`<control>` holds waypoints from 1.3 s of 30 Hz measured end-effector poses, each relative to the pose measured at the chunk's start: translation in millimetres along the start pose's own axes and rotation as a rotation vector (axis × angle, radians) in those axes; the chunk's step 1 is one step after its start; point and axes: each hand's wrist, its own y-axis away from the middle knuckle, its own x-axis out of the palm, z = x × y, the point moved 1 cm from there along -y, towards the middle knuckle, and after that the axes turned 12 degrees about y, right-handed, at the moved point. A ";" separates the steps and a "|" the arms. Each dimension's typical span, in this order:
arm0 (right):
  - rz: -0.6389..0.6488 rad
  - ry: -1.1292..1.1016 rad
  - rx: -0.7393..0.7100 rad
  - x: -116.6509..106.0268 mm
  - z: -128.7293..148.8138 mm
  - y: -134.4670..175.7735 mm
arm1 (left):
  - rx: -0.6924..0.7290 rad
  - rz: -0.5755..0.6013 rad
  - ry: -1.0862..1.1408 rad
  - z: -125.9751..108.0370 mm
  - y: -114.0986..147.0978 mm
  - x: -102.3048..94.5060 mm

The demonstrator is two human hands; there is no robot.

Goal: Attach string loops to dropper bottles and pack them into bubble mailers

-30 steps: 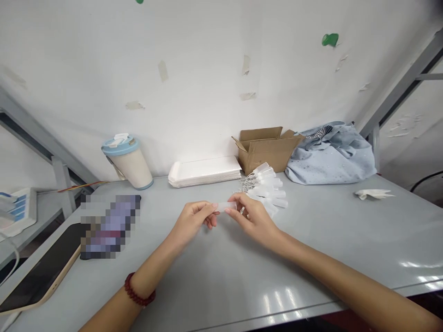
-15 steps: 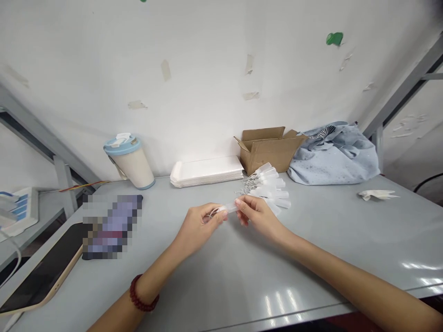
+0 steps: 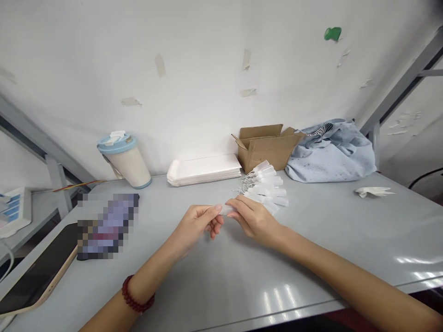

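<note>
A: What's in the hands?
B: From my end: small translucent piece (image 3: 226,210) between the two, over the bench (image 3: 311,263), just this side of the white pile (image 3: 268,186). Left hand (image 3: 200,222) pinches it, thumb on top; right hand (image 3: 258,219) has thumb and forefinger around the other end, can't tell if they grip
A: What's hidden?
B: Most of the piece, fingers cover it. Right hand also covers a bit of the pile; thin strands there blur together. Phone (image 3: 39,269) runs off the left edge, item beside it (image 3: 112,226) is pixelated, can't read it. Carton (image 3: 268,154) is open, inside out of my sight
A: Surface and room?
B: Grey glossy bench, glare by the front edge. White wall (image 3: 194,97) behind with tape scraps (image 3: 160,65) and a green patch (image 3: 332,33), grey metal struts (image 3: 24,122) both sides, blue cloth bag (image 3: 334,159) beside the carton
</note>
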 end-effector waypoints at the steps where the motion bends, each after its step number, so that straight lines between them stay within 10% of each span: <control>1: 0.016 -0.032 0.019 -1.4 0.6 -0.6 | 0.022 0.002 -0.039 -0.8 0.1 -0.2; 15: 0.300 -0.644 0.673 -6.9 6.8 -5.9 | 0.246 -0.009 -0.553 -7.7 6.8 6.1; 27: 0.057 0.080 -0.011 -10.4 16.1 -2.9 | 0.119 0.045 -0.264 -11.7 5.7 5.5; 39: 0.510 -0.726 0.561 -25.6 11.5 -11.4 | 0.073 0.152 -0.255 -2.2 7.3 10.1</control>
